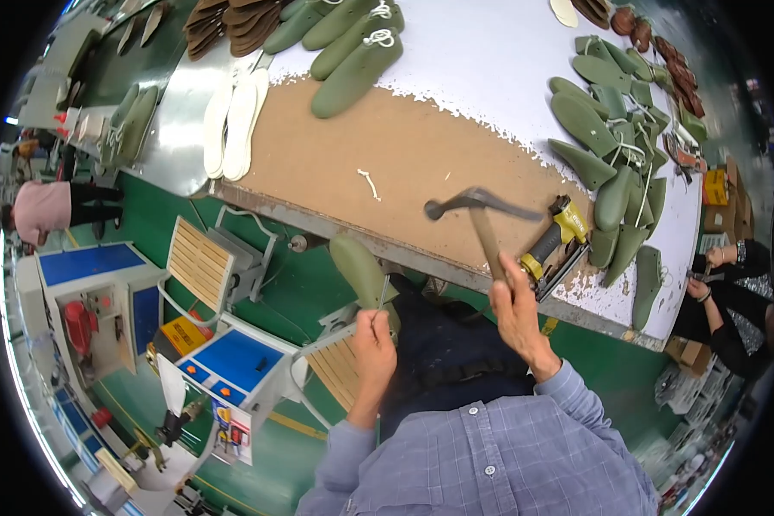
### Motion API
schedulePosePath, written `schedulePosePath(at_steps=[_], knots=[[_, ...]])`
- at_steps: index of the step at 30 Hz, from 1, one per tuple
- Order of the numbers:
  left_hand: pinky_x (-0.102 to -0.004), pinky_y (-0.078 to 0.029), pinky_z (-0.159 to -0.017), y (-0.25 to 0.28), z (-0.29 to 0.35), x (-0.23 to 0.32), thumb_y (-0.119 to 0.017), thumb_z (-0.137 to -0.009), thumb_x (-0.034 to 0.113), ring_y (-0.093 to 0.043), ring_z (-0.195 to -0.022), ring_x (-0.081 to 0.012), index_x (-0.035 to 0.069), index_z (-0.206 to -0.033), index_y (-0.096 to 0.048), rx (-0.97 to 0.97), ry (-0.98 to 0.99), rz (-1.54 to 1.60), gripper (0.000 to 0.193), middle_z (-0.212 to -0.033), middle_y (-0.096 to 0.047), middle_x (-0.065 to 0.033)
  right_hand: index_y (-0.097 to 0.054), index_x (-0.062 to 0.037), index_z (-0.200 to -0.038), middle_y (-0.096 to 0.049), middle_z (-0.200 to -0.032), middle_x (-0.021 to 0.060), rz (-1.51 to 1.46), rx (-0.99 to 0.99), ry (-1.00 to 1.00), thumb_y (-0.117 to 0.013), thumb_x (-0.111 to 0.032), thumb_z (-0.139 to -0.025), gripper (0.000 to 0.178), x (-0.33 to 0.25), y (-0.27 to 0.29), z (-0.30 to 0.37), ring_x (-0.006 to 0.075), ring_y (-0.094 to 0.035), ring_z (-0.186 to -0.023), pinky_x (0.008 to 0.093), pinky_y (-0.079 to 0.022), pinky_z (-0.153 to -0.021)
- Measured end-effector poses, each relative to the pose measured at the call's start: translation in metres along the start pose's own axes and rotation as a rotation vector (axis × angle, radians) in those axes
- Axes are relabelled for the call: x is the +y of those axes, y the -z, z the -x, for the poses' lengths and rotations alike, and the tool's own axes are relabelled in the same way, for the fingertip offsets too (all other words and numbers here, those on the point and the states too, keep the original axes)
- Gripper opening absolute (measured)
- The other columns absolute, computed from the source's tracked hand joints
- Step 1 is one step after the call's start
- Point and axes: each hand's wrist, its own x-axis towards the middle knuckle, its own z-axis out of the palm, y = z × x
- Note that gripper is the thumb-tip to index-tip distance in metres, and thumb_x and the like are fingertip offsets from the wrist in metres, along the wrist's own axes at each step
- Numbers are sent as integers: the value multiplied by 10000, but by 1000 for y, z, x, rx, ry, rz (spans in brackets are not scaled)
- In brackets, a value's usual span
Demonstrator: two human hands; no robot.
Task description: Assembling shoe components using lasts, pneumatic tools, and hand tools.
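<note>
My right hand [520, 316] is wrapped around the wooden handle of a hammer [482, 201], its dark metal head raised over the front edge of the table and slightly blurred. In my closed left hand [374, 357] a thin metal rod [385, 291] points upward; its exact kind is unclear. A green shoe last [355, 267] stands just beyond that hand, below the table edge, and the rod crosses in front of it. What supports the last is hidden. Close by my right hand, a yellow and black air stapler [559, 236] lies on the table.
On the worktable [318, 155], several green lasts [357, 77] lie at the back and more [611, 129] on the right. White insoles [236, 125] rest at the left, near a white string scrap [369, 184]. Slatted seats [199, 262] stand left; a co-worker's hands [705, 275] show at right.
</note>
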Motion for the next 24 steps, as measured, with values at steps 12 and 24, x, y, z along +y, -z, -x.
schedulePosePath(at_steps=[12,24], knots=[[-545,-424,-664,-66,-68,-59,-465,-963,260,-582,-786,-481,61,-954,-516,65,126,-142,205,-804,-626,-244,-452,-101,-1354,-592,-1204,225,123,-164,188,-537,-97,-947,416,7,-10,7,390,-593,-1081,365,-488,-872],[-524,-464,-704,-79,-65,-50,-437,-957,256,-611,-792,-447,89,-941,-614,19,105,-231,244,-821,-655,-212,-531,-162,-1301,-636,-905,186,117,-67,423,-592,-87,-899,414,7,-47,-11,378,-633,-770,428,-515,-649]])
